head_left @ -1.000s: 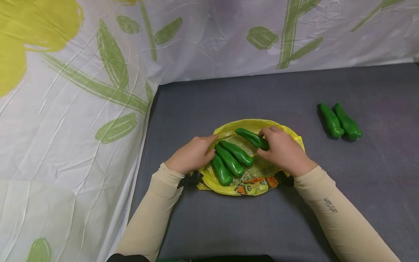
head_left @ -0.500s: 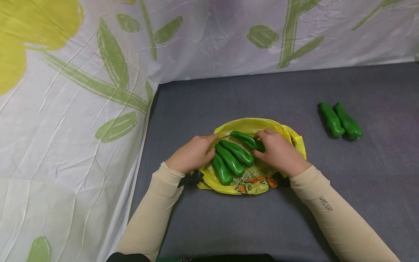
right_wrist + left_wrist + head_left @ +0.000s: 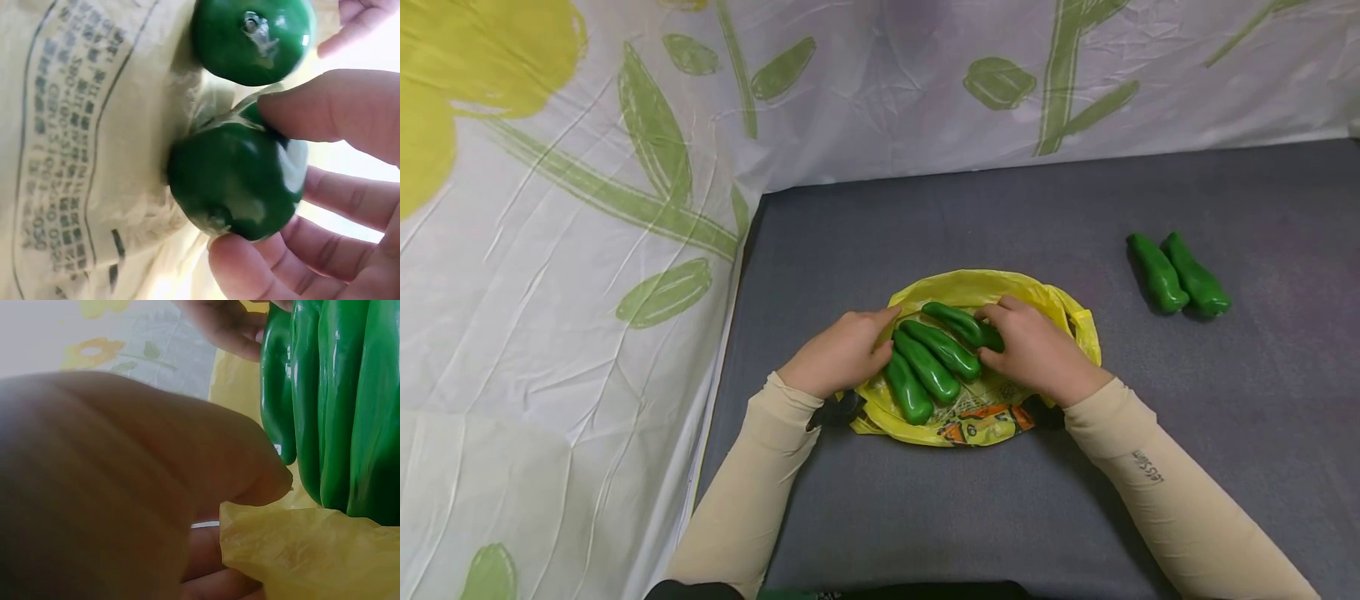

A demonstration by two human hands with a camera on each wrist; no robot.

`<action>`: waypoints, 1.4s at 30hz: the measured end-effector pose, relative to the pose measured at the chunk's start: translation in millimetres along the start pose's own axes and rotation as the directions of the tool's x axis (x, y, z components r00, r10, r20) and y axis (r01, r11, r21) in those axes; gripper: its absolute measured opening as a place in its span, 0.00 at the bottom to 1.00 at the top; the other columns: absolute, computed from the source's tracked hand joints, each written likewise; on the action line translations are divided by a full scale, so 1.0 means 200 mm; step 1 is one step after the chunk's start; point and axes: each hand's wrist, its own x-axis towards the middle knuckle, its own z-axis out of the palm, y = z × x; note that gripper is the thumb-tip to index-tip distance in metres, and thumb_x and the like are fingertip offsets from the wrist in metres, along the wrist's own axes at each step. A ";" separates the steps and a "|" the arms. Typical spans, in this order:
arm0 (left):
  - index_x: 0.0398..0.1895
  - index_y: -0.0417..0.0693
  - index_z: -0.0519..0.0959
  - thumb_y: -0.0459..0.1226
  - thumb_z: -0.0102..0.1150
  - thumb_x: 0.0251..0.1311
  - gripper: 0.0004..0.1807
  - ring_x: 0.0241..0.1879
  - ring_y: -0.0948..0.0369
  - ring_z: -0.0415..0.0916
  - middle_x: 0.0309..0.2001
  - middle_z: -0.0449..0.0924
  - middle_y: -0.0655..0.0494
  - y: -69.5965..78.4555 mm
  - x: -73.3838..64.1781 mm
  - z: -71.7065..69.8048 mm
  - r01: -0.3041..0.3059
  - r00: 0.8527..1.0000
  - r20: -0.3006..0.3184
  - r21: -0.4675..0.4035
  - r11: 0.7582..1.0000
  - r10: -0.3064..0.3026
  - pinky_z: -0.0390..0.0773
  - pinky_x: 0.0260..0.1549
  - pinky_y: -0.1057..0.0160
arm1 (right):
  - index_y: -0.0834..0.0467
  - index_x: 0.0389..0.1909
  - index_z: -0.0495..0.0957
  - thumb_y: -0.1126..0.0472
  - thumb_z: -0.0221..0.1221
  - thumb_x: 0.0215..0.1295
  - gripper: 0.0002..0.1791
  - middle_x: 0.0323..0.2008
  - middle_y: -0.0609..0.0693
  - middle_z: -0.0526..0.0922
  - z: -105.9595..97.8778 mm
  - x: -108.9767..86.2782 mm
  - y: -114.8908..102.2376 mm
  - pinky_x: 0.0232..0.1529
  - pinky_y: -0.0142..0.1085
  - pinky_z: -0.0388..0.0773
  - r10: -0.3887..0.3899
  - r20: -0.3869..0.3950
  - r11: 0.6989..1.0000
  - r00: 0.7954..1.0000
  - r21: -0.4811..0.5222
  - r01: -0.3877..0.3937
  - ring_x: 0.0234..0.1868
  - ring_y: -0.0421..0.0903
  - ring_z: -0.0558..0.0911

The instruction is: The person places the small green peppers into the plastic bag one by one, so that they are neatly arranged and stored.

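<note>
A yellow plastic bag [image 3: 977, 286] lies with its mouth spread wide on the dark grey table. Three glossy green peppers [image 3: 927, 367] rest side by side in it. My left hand [image 3: 837, 354] pinches the bag's left rim, with thumb inside and fingers behind the plastic, as the left wrist view shows. Over the bag's right part, my right hand [image 3: 1036, 350] grips another green pepper [image 3: 234, 178] by its blunt end, thumb on one side and fingers on the other. That pepper lies almost alongside the three, its tip pointing to the far left.
Two more green peppers [image 3: 1159, 275] lie together on the table [image 3: 1150, 400], to the right of and beyond the bag. A white sheet [image 3: 880, 100] with printed flowers hangs along the back and left edges of the table.
My right hand has shifted slightly left and lowered its pepper closer to the other three in the bag. The left hand stays at the bag's rim.
</note>
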 end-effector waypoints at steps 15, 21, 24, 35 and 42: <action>0.79 0.36 0.65 0.33 0.50 0.75 0.31 0.23 0.63 0.73 0.46 0.83 0.47 0.00 0.00 0.00 0.017 1.000 0.007 -0.018 1.000 -0.017 0.77 0.27 0.64 | 0.67 0.59 0.81 0.67 0.63 0.63 0.22 0.46 0.59 0.82 -0.01 -0.01 -0.02 0.42 0.47 0.79 -0.059 0.039 0.998 0.998 0.018 0.058 0.38 0.50 0.77; 0.79 0.37 0.64 0.33 0.50 0.75 0.31 0.20 0.64 0.72 0.42 0.82 0.49 0.00 0.00 0.00 0.017 1.000 0.009 -0.027 0.999 -0.016 0.76 0.25 0.64 | 0.65 0.59 0.81 0.66 0.62 0.65 0.21 0.47 0.59 0.83 -0.01 -0.02 -0.02 0.42 0.47 0.80 -0.076 0.037 0.997 0.996 0.015 0.075 0.40 0.50 0.78; 0.79 0.37 0.64 0.34 0.50 0.75 0.31 0.19 0.64 0.71 0.39 0.81 0.50 0.00 0.00 0.00 0.015 1.000 0.010 -0.030 0.999 -0.014 0.76 0.24 0.64 | 0.65 0.60 0.81 0.65 0.63 0.66 0.21 0.47 0.59 0.83 -0.02 -0.02 -0.02 0.43 0.47 0.80 -0.073 0.041 0.997 0.996 0.014 0.072 0.40 0.50 0.78; 0.79 0.37 0.65 0.34 0.52 0.75 0.30 0.22 0.63 0.73 0.43 0.83 0.48 0.01 -0.01 0.00 0.016 1.000 0.003 -0.021 1.000 -0.016 0.78 0.28 0.64 | 0.64 0.58 0.82 0.62 0.66 0.68 0.19 0.45 0.57 0.82 -0.02 -0.02 -0.03 0.41 0.46 0.79 -0.073 0.027 0.997 0.997 0.005 0.073 0.38 0.49 0.77; 0.78 0.37 0.66 0.34 0.51 0.75 0.30 0.25 0.62 0.75 0.48 0.84 0.46 0.00 0.00 0.00 0.007 1.000 -0.001 -0.016 1.000 -0.007 0.79 0.30 0.63 | 0.66 0.60 0.81 0.61 0.67 0.68 0.22 0.45 0.58 0.82 -0.04 -0.02 -0.02 0.42 0.47 0.79 -0.072 0.017 0.997 0.997 -0.007 0.073 0.38 0.49 0.77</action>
